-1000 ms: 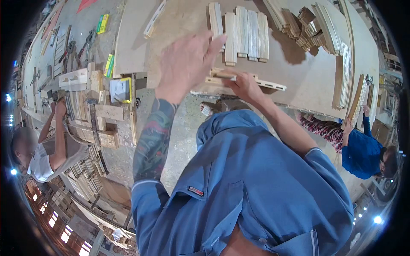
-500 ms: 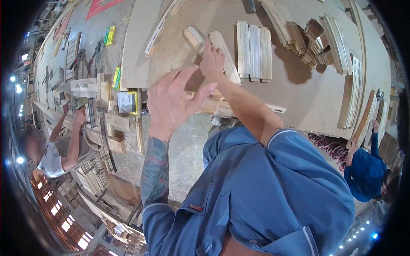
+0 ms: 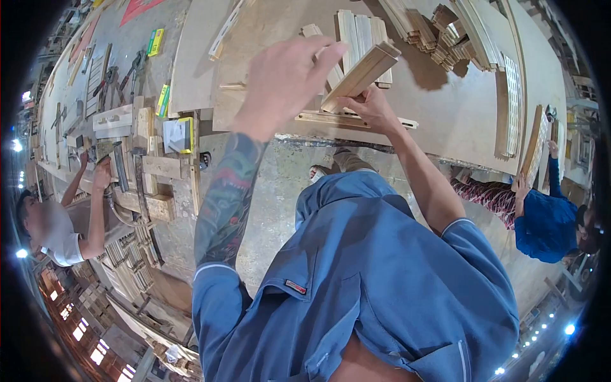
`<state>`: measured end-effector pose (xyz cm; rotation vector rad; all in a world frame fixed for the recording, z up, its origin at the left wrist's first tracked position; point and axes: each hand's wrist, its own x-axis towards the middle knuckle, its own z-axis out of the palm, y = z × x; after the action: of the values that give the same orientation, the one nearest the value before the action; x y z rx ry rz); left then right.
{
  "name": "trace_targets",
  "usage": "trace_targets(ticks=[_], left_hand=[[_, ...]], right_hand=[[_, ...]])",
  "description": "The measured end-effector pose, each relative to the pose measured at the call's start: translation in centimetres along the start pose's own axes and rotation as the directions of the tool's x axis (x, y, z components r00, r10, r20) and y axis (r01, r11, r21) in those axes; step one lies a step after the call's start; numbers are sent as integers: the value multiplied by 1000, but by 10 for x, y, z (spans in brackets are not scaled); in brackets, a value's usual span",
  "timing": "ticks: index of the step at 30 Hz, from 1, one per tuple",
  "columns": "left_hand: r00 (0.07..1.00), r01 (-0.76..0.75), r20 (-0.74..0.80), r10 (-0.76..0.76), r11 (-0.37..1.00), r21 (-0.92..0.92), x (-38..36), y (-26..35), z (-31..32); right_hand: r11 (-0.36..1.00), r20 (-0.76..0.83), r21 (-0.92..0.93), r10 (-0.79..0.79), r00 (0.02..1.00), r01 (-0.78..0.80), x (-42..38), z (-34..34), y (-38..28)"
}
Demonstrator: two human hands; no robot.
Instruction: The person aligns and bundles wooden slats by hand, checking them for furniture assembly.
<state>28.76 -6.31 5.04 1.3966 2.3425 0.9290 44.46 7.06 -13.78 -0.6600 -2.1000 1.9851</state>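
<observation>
My right hand (image 3: 375,109) grips the lower end of a wooden slat (image 3: 361,77), which is tilted up off the bench, with a grooved end at its top. Above the bench on the left, my left hand (image 3: 283,83) is raised and slightly blurred, thumb apart from the fingers, holding nothing that I can see. Behind the held slat, several wooden slats (image 3: 361,35) lie side by side, partly covered by it. Another slat (image 3: 310,30) shows beyond my left hand. A long slotted wooden strip (image 3: 328,120) lies along the bench's front edge, below my right hand.
Stacked slats (image 3: 439,38) lie at the back right. Yellow-green boxes (image 3: 155,42), pliers (image 3: 132,67) and a hammer (image 3: 140,184) are on the left. One person (image 3: 57,229) works at the left bench, another (image 3: 544,223) at the right. The bench (image 3: 458,127) has a near edge.
My right hand has picked up a slat and brought it toward me, tilting it up. My left hand has moved up and right. The view has shifted slightly.
</observation>
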Motion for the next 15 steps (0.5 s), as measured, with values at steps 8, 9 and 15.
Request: trace_targets(ticks=[8,9,15], left_hand=[[998,-17,66,5,983,184,4,-7,19],[997,-1,74,-13,982,189,4,-6,19],[992,-44,122,29,992,118,3,0,12]], right_hand=[[837,58,-518,-171,984,176,-19,15,-16],[796,51,-561,-241,969,228,-22,19,-19],[769,25,-615,-203,979,175,-27,17,-8]])
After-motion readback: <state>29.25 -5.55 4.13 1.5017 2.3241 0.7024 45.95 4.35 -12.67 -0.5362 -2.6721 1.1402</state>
